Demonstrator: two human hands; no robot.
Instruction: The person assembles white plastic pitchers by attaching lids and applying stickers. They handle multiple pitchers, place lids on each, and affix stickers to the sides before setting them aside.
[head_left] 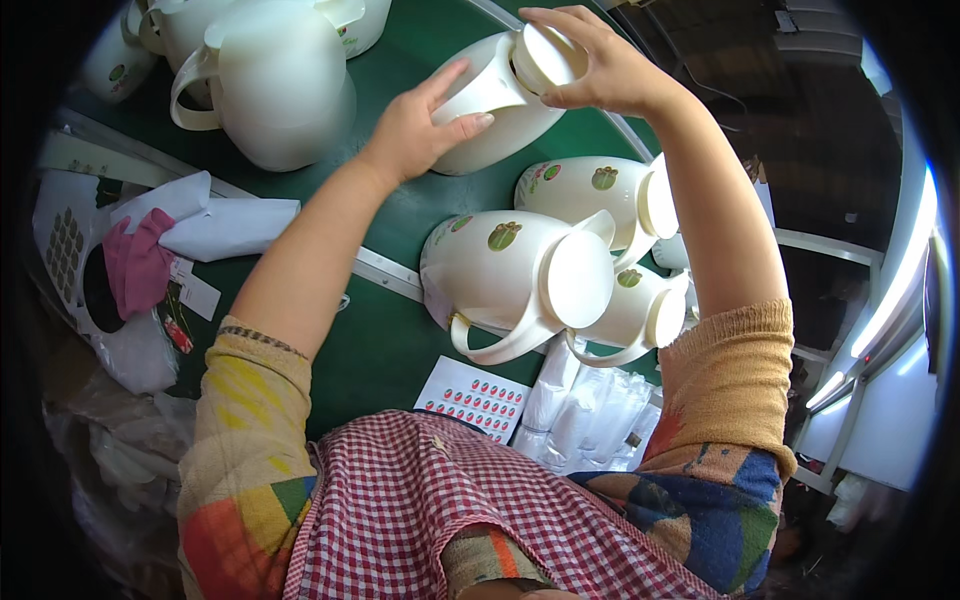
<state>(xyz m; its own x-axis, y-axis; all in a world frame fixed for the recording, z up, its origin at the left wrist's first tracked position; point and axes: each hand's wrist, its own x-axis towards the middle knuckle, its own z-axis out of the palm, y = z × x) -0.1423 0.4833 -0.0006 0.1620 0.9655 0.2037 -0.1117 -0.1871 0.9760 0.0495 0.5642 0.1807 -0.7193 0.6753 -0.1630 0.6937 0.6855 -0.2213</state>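
At the far side of the green table, a white jug [500, 125] leans in my two hands. My left hand [418, 125] clasps its near left side, with the thumb lying across the body. Around the round white lid [545, 58] at its top, the fingers and thumb of my right hand [607, 62] are closed. A dark gap shows along part of the lid's edge, so it looks not fully seated. Nearer me, a similar jug [490, 262] bears a green and brown sticker, its lid and handle toward me. Two more jugs [585, 192] lie beside it.
Several white jugs [275, 100] stand at the upper left. A sheet of small red stickers [475, 397] and clear plastic bags [590, 415] lie along the near edge. To the left are a pink cloth [138, 262] and white paper [225, 230]. A metal strip [390, 272] crosses the green table [375, 345].
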